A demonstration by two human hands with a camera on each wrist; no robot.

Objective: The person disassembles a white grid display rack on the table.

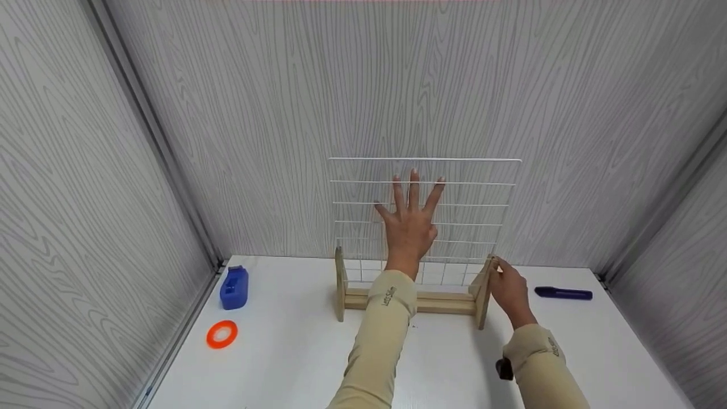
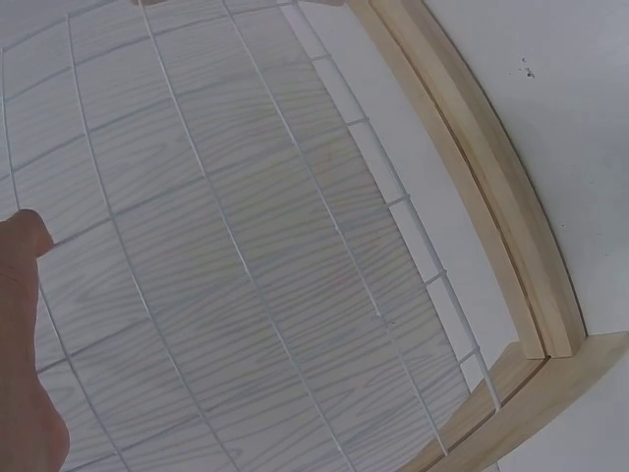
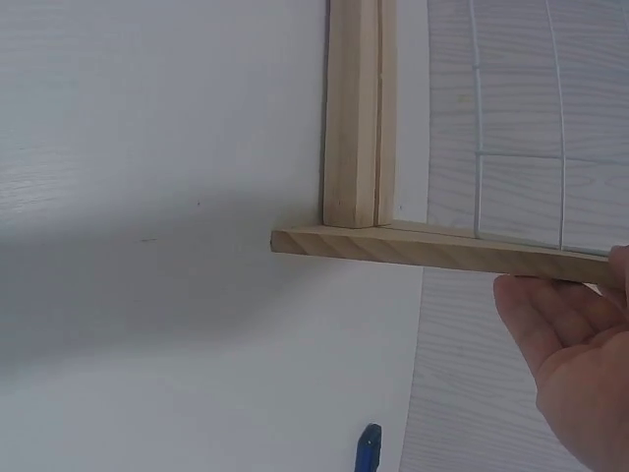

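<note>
A white wire grid (image 1: 471, 224) stands upright in a wooden stand, its lower end between two side pieces. My left hand (image 1: 410, 233) lies against the middle of the grid with its fingers spread and straight. In the left wrist view, only the edge of that hand (image 2: 25, 344) shows beside the wires. My right hand (image 1: 511, 288) pinches the upper end of the right wooden side piece (image 1: 483, 301). In the right wrist view, its fingers (image 3: 536, 320) bend along the outer face of the wood. Wooden crossbars (image 1: 446, 305) join the two sides, partly covered by my left sleeve.
A blue tape dispenser (image 1: 241, 289) and an orange ring (image 1: 211, 336) lie on the left of the white table (image 1: 284, 352). A slim dark blue tool (image 1: 563, 293) lies to the right of my right hand. Wood-grain panels (image 1: 272, 113) enclose the back and sides.
</note>
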